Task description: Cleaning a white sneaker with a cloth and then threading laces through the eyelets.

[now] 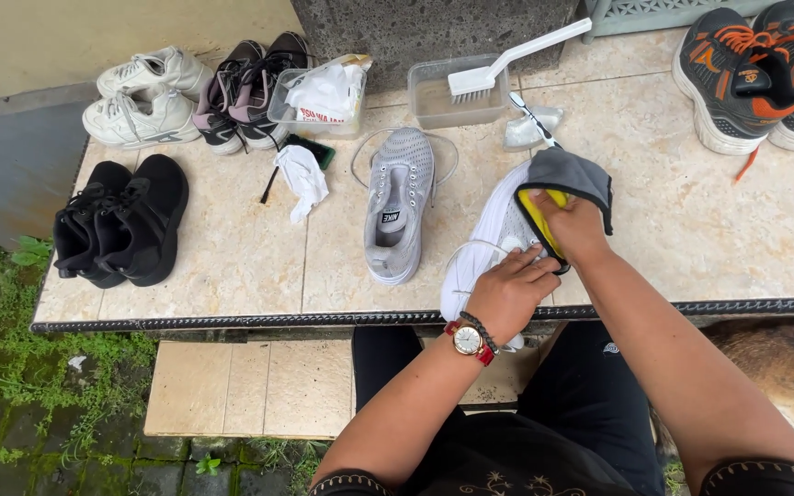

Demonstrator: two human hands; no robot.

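Your forearms come up from the bottom of the view, and your left hand (507,292), with a wristwatch (468,340) on it, lies flat over the heel end of a pale grey sneaker (489,241) at the front edge of the tiled bench (691,230). Its fingers (537,262) are clenched on the shoe's side, probably to keep it from sliding. Your right hand (573,225) is just beyond, with its fingers curled into a grey and yellow cloth (567,179) and pressing it on the upper part of the same shoe. So the sneaker is directly under both hands, with the toe pointing away from you and a white lace (463,262) hanging loose by your left hand.

The matching grey sneaker (399,204) stands just beside it on the left, apart from your hands. Behind it are a clear tub (452,96) with a white brush (507,62) lying across it, a second tub (319,101) holding a plastic bag, and a crumpled white rag (303,179). These seem placed within easy reach of you. Black shoes (121,220), white shoes (144,96) and dark purple ones (245,87) wait on the left, well apart, and orange-laced shoes (755,73) on the far right.
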